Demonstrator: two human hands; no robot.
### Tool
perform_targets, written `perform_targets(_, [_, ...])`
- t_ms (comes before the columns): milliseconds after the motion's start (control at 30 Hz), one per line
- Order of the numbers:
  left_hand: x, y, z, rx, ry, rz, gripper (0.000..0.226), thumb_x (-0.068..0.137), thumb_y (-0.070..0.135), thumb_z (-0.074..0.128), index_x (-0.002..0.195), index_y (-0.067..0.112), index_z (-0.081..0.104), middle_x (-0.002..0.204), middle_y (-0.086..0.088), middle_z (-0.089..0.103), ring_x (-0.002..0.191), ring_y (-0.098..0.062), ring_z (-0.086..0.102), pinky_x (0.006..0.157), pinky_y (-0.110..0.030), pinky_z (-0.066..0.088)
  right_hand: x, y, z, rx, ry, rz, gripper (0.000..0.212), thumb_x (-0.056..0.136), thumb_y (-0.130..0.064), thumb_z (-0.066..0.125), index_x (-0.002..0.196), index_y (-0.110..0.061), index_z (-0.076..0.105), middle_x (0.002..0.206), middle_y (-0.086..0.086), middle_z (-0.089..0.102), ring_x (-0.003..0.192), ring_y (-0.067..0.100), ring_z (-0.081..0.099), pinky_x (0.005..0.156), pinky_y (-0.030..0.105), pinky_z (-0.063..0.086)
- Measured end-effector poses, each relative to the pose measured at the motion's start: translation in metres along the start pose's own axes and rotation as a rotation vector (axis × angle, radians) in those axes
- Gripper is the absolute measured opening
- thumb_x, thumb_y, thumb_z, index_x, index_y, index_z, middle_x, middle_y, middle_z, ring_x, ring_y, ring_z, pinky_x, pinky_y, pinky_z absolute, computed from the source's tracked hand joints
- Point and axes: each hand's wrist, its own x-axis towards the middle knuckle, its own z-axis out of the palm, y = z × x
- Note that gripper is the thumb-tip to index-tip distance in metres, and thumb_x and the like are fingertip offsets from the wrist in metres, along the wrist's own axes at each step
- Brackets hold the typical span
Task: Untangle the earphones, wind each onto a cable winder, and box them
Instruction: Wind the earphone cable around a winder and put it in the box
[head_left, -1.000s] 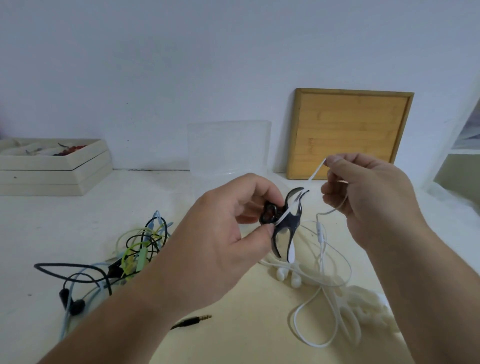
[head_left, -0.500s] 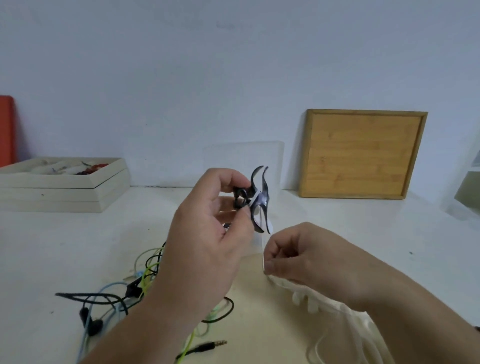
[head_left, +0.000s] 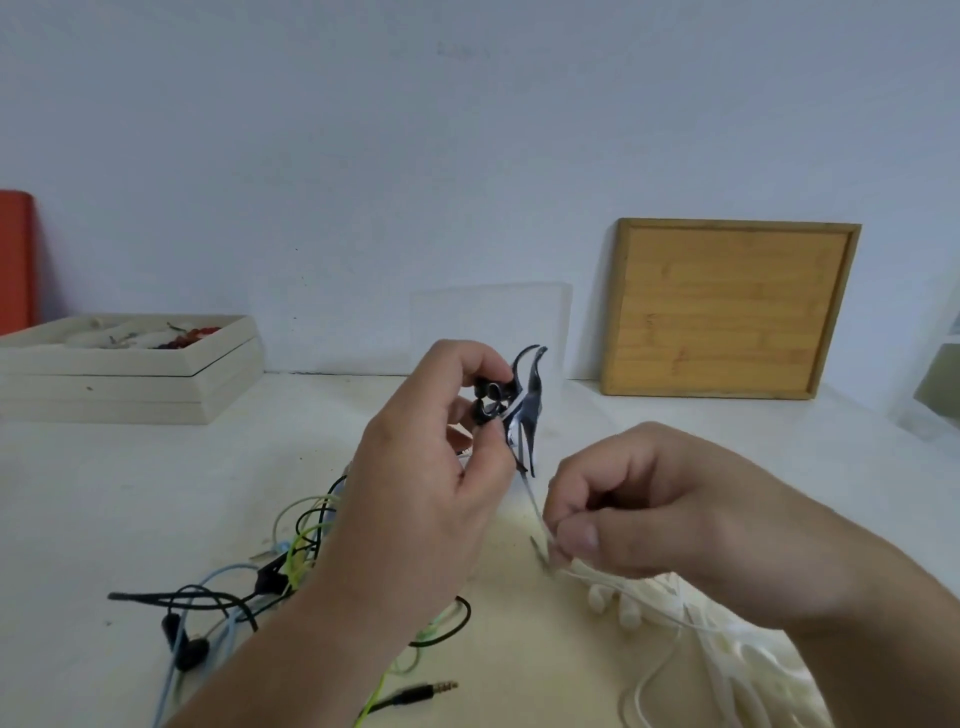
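Note:
My left hand (head_left: 415, 499) pinches a black fishbone-shaped cable winder (head_left: 527, 400) and holds it upright above the table. A white earphone cable (head_left: 532, 499) is wrapped across the winder and runs down taut to my right hand (head_left: 649, 514), which pinches it between thumb and fingers. The rest of that white cable and its earbuds (head_left: 613, 605) lie on the table under my right hand. A tangle of black, green and blue earphones (head_left: 249, 587) lies to the left. A black jack plug (head_left: 426, 691) lies near the front.
Several white cable winders (head_left: 753, 670) lie in a heap at the front right. A clear plastic box (head_left: 493, 327) stands at the back by the wall, beside a wooden board (head_left: 727, 306). Stacked cream trays (head_left: 119, 369) sit at the back left.
My right hand came down from above the winder to below it, pulling the white cable down. The left hand turned the winder edge-on. The camera view tilted upward.

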Motion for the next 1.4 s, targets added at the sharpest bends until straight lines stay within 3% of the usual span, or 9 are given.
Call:
perform_targets(133, [-0.001, 0.004, 0.0, 0.008, -0.073, -0.009, 0.03, 0.092, 0.011, 0.059, 0.096, 0.041, 0.055, 0.08, 0.004, 0.065, 0.042, -0.002, 0.042, 0.043, -0.009, 0.028, -0.003, -0.002, -0.006, 0.136, 0.174, -0.104, 0.015, 0.077, -0.019, 0.072, 0.07, -0.008, 0.068, 0.054, 0.005, 0.038, 0.05, 0.014, 0.028, 0.048, 0.025, 0.022])
perform_targets(267, [-0.001, 0.004, 0.001, -0.139, -0.134, -0.051, 0.033, 0.093, 0.005, 0.058, 0.098, 0.038, 0.059, 0.085, 0.0, 0.068, 0.059, -0.024, 0.051, 0.047, -0.032, 0.035, -0.002, -0.002, -0.011, 0.209, 0.389, -0.092, 0.015, 0.075, -0.013, 0.073, 0.064, -0.009, 0.065, 0.053, 0.001, 0.039, 0.049, 0.013, 0.027, 0.047, 0.024, 0.016])
perform_targets(400, [0.0, 0.005, 0.001, -0.218, -0.154, -0.092, 0.035, 0.093, 0.003, 0.057, 0.098, 0.038, 0.061, 0.083, -0.004, 0.068, 0.068, -0.035, 0.052, 0.047, -0.033, 0.033, -0.003, -0.001, -0.018, 0.337, 0.594, -0.092, 0.017, 0.076, -0.019, 0.058, 0.061, -0.011, 0.06, 0.054, 0.001, 0.039, 0.05, 0.015, 0.023, 0.048, 0.029, 0.011])
perform_targets(500, [-0.002, 0.006, 0.003, -0.194, -0.165, -0.114, 0.032, 0.093, 0.006, 0.057, 0.099, 0.037, 0.06, 0.085, -0.003, 0.069, 0.057, -0.043, 0.046, 0.041, -0.04, 0.028, -0.003, -0.003, -0.017, 0.335, 0.569, -0.111, 0.019, 0.078, -0.02, 0.058, 0.062, -0.011, 0.063, 0.055, 0.002, 0.039, 0.05, 0.015, 0.025, 0.049, 0.029, 0.012])
perform_targets(633, [-0.006, 0.004, 0.009, -0.198, -0.236, -0.138, 0.028, 0.094, 0.007, 0.057, 0.102, 0.033, 0.059, 0.091, 0.002, 0.072, 0.048, -0.045, 0.039, 0.042, -0.035, 0.025, -0.003, -0.005, -0.009, 0.323, 0.449, -0.171, 0.02, 0.085, -0.017, 0.063, 0.066, -0.011, 0.069, 0.056, 0.002, 0.04, 0.051, 0.014, 0.025, 0.049, 0.029, 0.013])
perform_targets(900, [-0.009, 0.011, 0.012, -0.289, -0.269, -0.111, 0.028, 0.094, 0.0, 0.054, 0.093, 0.027, 0.059, 0.082, -0.007, 0.07, 0.049, -0.029, 0.034, 0.042, -0.023, 0.025, -0.001, -0.001, -0.016, 0.358, 0.629, -0.234, 0.021, 0.082, -0.021, 0.059, 0.065, -0.012, 0.069, 0.056, 0.002, 0.039, 0.05, 0.015, 0.026, 0.047, 0.027, 0.015])
perform_targets(1033, [-0.009, 0.01, 0.014, -0.192, -0.246, -0.08, 0.032, 0.092, 0.0, 0.053, 0.093, 0.03, 0.06, 0.084, -0.004, 0.065, 0.066, -0.033, 0.055, 0.049, -0.032, 0.039, 0.001, 0.0, -0.013, 0.329, 0.604, -0.223, 0.021, 0.081, -0.021, 0.06, 0.065, -0.012, 0.068, 0.056, 0.003, 0.039, 0.051, 0.017, 0.026, 0.05, 0.031, 0.014])
perform_targets(1267, [-0.011, 0.013, 0.017, -0.274, -0.339, -0.118, 0.02, 0.086, 0.016, 0.051, 0.1, 0.027, 0.06, 0.084, -0.008, 0.069, 0.07, -0.045, 0.055, 0.063, -0.058, 0.046, 0.005, 0.01, -0.015, 0.179, 0.728, -0.167, 0.019, 0.084, -0.021, 0.069, 0.068, -0.013, 0.069, 0.059, 0.011, 0.032, 0.057, 0.027, 0.019, 0.046, 0.027, 0.019])
perform_targets(1400, [-0.011, 0.013, 0.016, -0.318, -0.36, -0.131, 0.02, 0.084, 0.013, 0.051, 0.097, 0.025, 0.061, 0.084, -0.007, 0.069, 0.071, -0.045, 0.056, 0.064, -0.06, 0.046, 0.008, 0.016, -0.015, 0.125, 0.811, -0.14, 0.024, 0.087, -0.025, 0.067, 0.066, -0.015, 0.067, 0.061, 0.016, 0.024, 0.059, 0.029, 0.016, 0.053, 0.039, 0.013])
